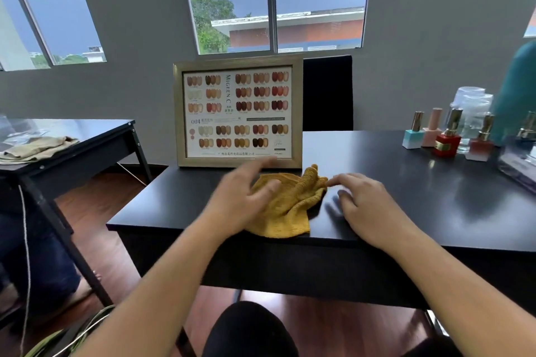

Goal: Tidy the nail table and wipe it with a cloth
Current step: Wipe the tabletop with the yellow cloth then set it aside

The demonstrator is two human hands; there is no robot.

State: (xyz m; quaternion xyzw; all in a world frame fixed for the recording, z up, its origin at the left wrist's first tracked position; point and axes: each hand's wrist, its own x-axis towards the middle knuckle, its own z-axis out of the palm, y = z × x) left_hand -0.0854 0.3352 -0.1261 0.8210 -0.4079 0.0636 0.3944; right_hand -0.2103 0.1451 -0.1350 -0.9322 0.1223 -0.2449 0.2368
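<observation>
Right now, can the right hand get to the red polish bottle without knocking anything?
Probably yes. The right hand has bare black table between it and the red polish bottle, which stands at the front of the bottle cluster.

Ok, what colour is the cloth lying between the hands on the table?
Mustard yellow, with a ribbed knit texture; the cloth shows clearly in the head view.

Beige cloth [34,148] on side table [95,139]
</observation>
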